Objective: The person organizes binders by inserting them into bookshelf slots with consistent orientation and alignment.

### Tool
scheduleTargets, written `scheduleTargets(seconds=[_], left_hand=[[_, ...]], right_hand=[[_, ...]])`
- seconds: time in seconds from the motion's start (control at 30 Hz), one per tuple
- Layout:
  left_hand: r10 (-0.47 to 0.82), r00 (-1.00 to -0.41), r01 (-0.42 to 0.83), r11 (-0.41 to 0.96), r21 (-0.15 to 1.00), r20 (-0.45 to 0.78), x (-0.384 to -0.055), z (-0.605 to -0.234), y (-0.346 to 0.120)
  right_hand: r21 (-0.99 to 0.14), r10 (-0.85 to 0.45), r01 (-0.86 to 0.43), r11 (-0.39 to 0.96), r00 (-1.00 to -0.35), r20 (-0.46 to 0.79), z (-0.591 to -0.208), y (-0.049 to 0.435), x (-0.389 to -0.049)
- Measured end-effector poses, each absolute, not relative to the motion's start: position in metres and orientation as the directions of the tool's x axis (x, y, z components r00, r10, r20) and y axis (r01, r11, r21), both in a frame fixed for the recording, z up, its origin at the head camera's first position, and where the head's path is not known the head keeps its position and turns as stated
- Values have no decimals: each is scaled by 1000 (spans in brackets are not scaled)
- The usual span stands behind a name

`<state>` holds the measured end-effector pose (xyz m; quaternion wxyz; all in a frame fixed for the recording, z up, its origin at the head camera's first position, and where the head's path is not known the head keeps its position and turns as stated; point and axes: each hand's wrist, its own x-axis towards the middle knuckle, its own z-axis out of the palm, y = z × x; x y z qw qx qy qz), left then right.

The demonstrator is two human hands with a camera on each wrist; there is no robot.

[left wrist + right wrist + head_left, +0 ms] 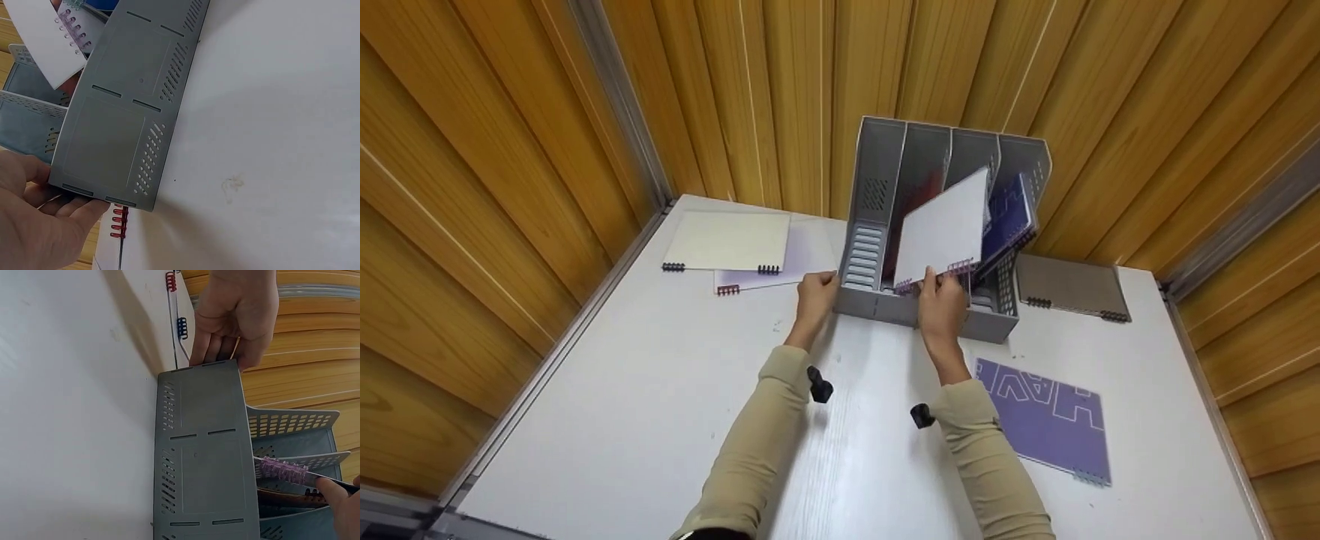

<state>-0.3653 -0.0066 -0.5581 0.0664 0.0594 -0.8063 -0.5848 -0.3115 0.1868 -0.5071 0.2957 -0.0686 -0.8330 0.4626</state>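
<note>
A grey desktop file organizer with several upright compartments stands on the table. My left hand grips its front left corner, thumb on one side and fingers on the other, as the left wrist view also shows with the hand. Between thumb and fingers, my right hand pinches the lower ringed edge of a white spiral notebook with purple rings. This notebook leans tilted over the organizer's middle. A dark blue notebook stands slanted in the compartments to its right. Behind the white one, something red is partly hidden.
Left of the organizer, a cream notebook overlaps a pale purple one with red rings. A brown notebook lies to the right, and a purple notebook with large outlined letters nearer the front. Wood-look panels enclose the table.
</note>
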Motion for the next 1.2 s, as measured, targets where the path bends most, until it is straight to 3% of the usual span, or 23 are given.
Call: scheduleTargets(seconds=[0.37, 0.57, 0.77, 0.97, 1.2], left_hand=[[-161, -987, -27, 311, 950, 24, -366, -556, -7], [-155, -988, -22, 312, 950, 28, -367, -556, -8], [-161, -987, -31, 317, 948, 21, -366, -557, -9], [-158, -987, -59, 302, 951, -11, -366, -558, -9], [-154, -988, -47, 292, 955, -1, -365, -560, -10]], right_hand=[[-770, 430, -111, 629, -775, 463, -513, 186, -347], [-807, 440, -37, 589, -823, 360, -520, 176, -360], [-796, 334, -59, 602, -887, 318, -531, 169, -375], [-790, 237, 16, 613, -957, 164, -527, 170, -386], [-881, 281, 103, 463, -959, 36, -531, 175, -399]])
